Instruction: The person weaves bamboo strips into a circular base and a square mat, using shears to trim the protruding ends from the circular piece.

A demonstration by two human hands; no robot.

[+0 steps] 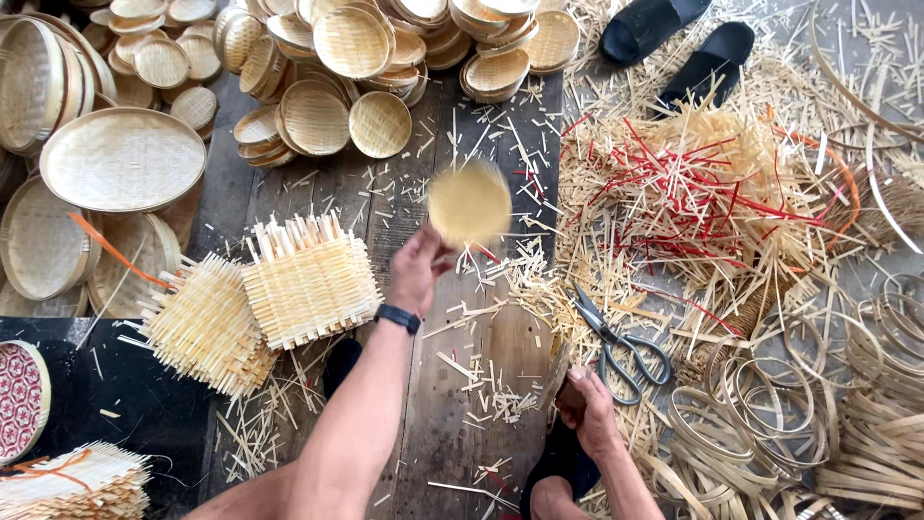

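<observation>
A small round woven bamboo tray (470, 202), blurred by motion, is in the air above the plank floor (462, 385). My left hand (419, 270) is stretched out just below it, fingers curled by its lower edge; whether they grip it is unclear. A black band sits on that wrist. My right hand (589, 409) is low by my knee, closed around a dark tool (558, 383) whose kind I cannot make out. Large scissors (618, 349) lie just beyond the right hand.
Stacks of small round trays (356, 67) fill the far side, and bigger trays (120, 159) sit at the left. Square woven mats (308, 279) lie left of my arm. A heap of red and natural bamboo slivers (712, 193), hoops (770, 404) and black sandals (674, 39) are at the right.
</observation>
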